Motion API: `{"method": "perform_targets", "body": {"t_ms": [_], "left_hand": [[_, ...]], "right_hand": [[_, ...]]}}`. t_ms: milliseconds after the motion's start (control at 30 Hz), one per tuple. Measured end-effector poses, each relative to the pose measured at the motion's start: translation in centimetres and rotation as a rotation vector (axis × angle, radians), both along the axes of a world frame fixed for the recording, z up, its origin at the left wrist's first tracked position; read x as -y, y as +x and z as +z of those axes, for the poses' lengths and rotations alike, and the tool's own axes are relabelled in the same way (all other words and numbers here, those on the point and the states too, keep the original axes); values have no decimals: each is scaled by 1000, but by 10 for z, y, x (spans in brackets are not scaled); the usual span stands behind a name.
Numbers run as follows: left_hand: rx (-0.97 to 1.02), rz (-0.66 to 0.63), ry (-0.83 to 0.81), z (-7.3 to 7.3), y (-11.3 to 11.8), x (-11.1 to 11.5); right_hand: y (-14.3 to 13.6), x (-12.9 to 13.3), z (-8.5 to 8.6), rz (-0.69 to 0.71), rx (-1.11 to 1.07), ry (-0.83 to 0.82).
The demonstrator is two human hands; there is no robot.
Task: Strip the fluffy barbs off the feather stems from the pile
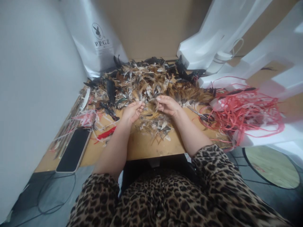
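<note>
Pinching feathers (149,102), seemingly lying crosswise, are left hand (133,112) and right hand (167,105).

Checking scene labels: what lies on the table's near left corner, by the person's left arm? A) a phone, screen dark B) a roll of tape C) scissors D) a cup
A: a phone with a dark screen lies flat at the near left corner of the table, left of the left hand, which is in the feathers with the right hand.
</note>
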State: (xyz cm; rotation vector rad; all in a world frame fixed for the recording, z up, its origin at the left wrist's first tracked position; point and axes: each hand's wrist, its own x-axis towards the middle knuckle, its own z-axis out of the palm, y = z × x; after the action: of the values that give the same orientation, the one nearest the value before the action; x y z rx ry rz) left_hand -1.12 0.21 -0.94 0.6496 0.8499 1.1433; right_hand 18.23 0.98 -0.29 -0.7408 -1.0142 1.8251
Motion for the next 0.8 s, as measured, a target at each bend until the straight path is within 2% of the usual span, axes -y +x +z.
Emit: {"method": "perform_targets", "body": {"t_ms": [167,267,400,467,567,667,800], "left_hand": [[29,32,8,6,-2,0],[32,34,22,7,-3,0],[30,22,31,7,-3,0],[31,17,38,7,-4,0],[25,20,40,8,-5,0],[-5,36,45,6,-6,0],[-44,23,86,2,-6,-1]], "right_hand": [[2,5,5,94,108,79],[0,6,7,145,301,143],[-6,3,1,-6,672,304],[-6,1,-4,-80,786,390],[-5,-3,-10,-119,924,548],[-6,-2,-10,-116,1006,643],[-19,6,-10,-140,990,791]]}}
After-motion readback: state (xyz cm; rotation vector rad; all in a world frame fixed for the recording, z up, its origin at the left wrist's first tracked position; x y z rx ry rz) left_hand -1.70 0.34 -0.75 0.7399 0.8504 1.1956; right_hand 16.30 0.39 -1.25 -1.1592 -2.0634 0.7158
